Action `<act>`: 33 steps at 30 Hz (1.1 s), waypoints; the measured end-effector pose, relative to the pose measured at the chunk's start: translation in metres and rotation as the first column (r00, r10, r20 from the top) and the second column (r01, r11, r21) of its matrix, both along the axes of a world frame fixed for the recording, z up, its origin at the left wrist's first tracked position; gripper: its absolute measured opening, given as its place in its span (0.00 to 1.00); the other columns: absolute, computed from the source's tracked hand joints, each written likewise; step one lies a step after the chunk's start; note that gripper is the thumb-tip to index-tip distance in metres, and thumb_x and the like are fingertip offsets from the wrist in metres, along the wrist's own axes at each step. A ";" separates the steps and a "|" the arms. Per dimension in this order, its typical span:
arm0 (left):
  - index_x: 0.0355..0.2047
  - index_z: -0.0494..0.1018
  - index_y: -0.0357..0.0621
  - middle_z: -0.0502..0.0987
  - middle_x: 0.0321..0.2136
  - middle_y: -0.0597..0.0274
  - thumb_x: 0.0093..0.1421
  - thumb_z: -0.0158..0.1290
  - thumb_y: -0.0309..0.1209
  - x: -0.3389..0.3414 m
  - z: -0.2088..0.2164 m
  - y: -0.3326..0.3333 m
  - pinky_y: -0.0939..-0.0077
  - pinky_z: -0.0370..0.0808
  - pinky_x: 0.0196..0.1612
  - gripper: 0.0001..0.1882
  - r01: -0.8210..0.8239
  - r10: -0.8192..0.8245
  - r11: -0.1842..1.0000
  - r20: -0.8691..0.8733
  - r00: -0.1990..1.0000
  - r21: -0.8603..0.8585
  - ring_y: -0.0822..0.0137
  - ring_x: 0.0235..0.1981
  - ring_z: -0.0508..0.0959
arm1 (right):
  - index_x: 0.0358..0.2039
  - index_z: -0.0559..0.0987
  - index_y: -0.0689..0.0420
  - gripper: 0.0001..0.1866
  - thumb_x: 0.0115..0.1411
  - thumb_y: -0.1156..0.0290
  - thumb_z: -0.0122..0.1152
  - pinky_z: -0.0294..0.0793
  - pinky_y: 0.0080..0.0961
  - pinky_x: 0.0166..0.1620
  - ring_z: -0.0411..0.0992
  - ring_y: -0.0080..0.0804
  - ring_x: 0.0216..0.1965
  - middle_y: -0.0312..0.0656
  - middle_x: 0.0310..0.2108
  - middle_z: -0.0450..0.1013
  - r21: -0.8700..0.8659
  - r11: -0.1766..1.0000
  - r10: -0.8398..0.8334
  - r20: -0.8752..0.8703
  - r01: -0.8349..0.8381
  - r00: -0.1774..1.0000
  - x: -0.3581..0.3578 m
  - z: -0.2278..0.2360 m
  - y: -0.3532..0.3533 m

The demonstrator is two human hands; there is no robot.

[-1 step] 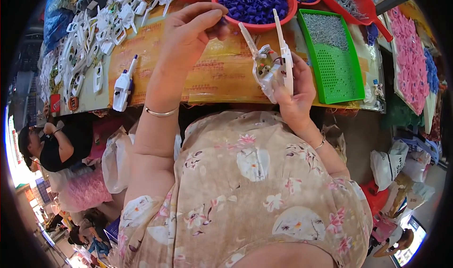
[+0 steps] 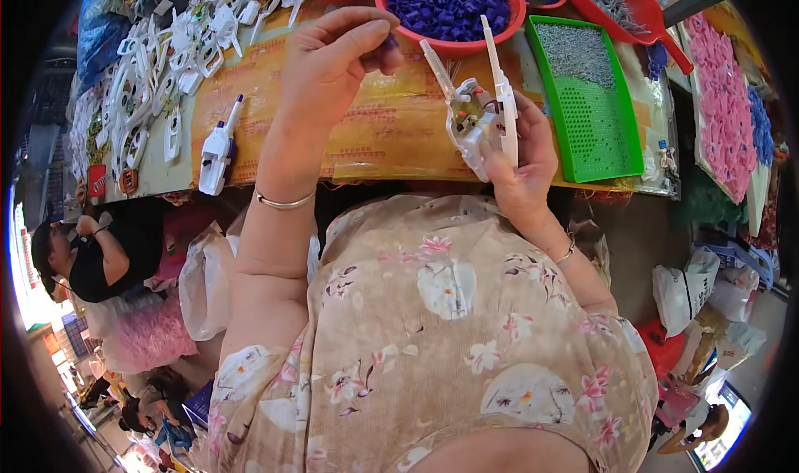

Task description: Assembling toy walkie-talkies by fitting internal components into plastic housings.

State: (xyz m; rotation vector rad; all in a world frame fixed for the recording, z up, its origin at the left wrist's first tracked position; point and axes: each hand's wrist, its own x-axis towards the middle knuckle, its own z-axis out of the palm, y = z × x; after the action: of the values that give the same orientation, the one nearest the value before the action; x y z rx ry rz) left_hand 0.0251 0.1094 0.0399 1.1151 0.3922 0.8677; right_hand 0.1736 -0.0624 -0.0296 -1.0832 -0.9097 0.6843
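My left hand (image 2: pixel 329 61) is raised over the yellow-covered table (image 2: pixel 391 131), its thumb and fingertips pinched on a small purple piece (image 2: pixel 389 42). Just beyond it stands a red bowl (image 2: pixel 516 23) full of purple plastic pieces. My right hand (image 2: pixel 523 169) grips a white plastic gun-shaped shell (image 2: pixel 476 117), opened into two halves with long thin ends pointing up and away. The two hands are apart, the shell to the right of the pinched piece.
A green tray (image 2: pixel 620 152) of small grey metal parts sits right of the shell. A white and blue assembled piece (image 2: pixel 218 150) lies at the left, and beyond it is a heap of white shells (image 2: pixel 158 65). Pink pieces (image 2: pixel 720 107) lie at the far right. A seated person in black (image 2: pixel 104 252) is lower left.
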 end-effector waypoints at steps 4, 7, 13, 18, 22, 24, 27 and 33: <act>0.37 0.76 0.34 0.78 0.26 0.61 0.54 0.56 0.23 -0.005 -0.002 -0.005 0.82 0.71 0.28 0.10 -0.051 0.061 0.984 -0.056 0.997 0.171 0.73 0.25 0.76 | 0.57 0.58 0.65 0.33 0.49 0.82 0.54 0.62 0.25 0.54 0.65 0.27 0.49 0.43 0.49 0.66 -0.044 0.999 0.021 0.066 -0.019 0.998 0.001 -0.007 -0.002; 0.36 0.77 0.35 0.79 0.26 0.63 0.52 0.58 0.23 0.000 0.002 -0.007 0.84 0.71 0.29 0.10 -0.083 0.113 0.975 -0.140 0.984 0.205 0.75 0.26 0.77 | 0.57 0.58 0.65 0.33 0.49 0.82 0.56 0.62 0.26 0.55 0.64 0.28 0.51 0.44 0.50 0.65 -0.038 0.999 0.025 0.154 -0.020 0.988 0.000 -0.007 -0.003; 0.32 0.78 0.36 0.78 0.24 0.63 0.50 0.59 0.23 0.005 0.009 -0.004 0.86 0.72 0.32 0.08 -0.026 0.056 0.986 -0.172 0.984 0.168 0.75 0.29 0.77 | 0.57 0.58 0.65 0.34 0.49 0.81 0.57 0.61 0.27 0.56 0.65 0.30 0.52 0.45 0.51 0.65 -0.034 0.998 0.050 0.099 -0.046 0.994 -0.001 -0.008 -0.004; 0.30 0.77 0.34 0.78 0.26 0.60 0.50 0.58 0.22 0.006 0.006 0.007 0.84 0.73 0.34 0.06 0.177 -0.083 0.933 -0.292 0.953 0.313 0.74 0.29 0.78 | 0.57 0.58 0.66 0.34 0.49 0.81 0.58 0.61 0.27 0.56 0.65 0.30 0.52 0.46 0.50 0.65 -0.019 0.999 0.046 0.116 -0.044 0.992 -0.001 -0.008 -0.004; 0.38 0.74 0.33 0.77 0.30 0.60 0.51 0.58 0.25 0.007 0.014 0.013 0.82 0.73 0.34 0.13 0.323 -0.198 0.892 -0.371 0.907 0.315 0.73 0.30 0.76 | 0.57 0.58 0.66 0.34 0.49 0.81 0.58 0.61 0.27 0.56 0.65 0.30 0.52 0.46 0.50 0.65 -0.028 0.999 0.049 0.174 -0.045 0.983 0.002 -0.008 -0.004; 0.34 0.75 0.34 0.78 0.30 0.62 0.48 0.56 0.21 0.009 0.023 0.013 0.83 0.73 0.39 0.10 0.369 -0.180 0.888 -0.530 0.829 0.275 0.73 0.31 0.77 | 0.57 0.58 0.66 0.34 0.49 0.81 0.57 0.61 0.27 0.56 0.65 0.30 0.52 0.46 0.51 0.65 -0.020 0.999 0.040 0.148 -0.037 0.988 0.002 -0.008 -0.004; 0.32 0.76 0.33 0.78 0.30 0.61 0.47 0.55 0.20 0.016 0.032 0.017 0.83 0.73 0.39 0.09 0.485 -0.276 0.850 -0.612 0.741 0.205 0.74 0.31 0.77 | 0.57 0.58 0.66 0.33 0.49 0.81 0.57 0.61 0.27 0.56 0.64 0.30 0.52 0.46 0.51 0.65 -0.021 0.999 0.035 0.160 -0.032 0.987 0.000 -0.007 -0.004; 0.30 0.77 0.34 0.78 0.27 0.62 0.45 0.56 0.19 0.026 0.027 0.015 0.83 0.72 0.36 0.10 0.586 -0.406 0.805 -0.632 0.660 0.096 0.75 0.29 0.76 | 0.57 0.58 0.65 0.34 0.49 0.80 0.57 0.61 0.29 0.57 0.64 0.31 0.53 0.46 0.52 0.64 -0.022 0.998 0.060 0.144 -0.057 0.988 0.001 -0.010 -0.005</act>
State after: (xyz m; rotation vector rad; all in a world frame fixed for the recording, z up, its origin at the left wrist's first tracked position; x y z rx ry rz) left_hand 0.0506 0.1243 0.0671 1.6773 0.4320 0.0490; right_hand 0.1749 -0.0675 -0.0396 -1.1371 -1.0645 0.6697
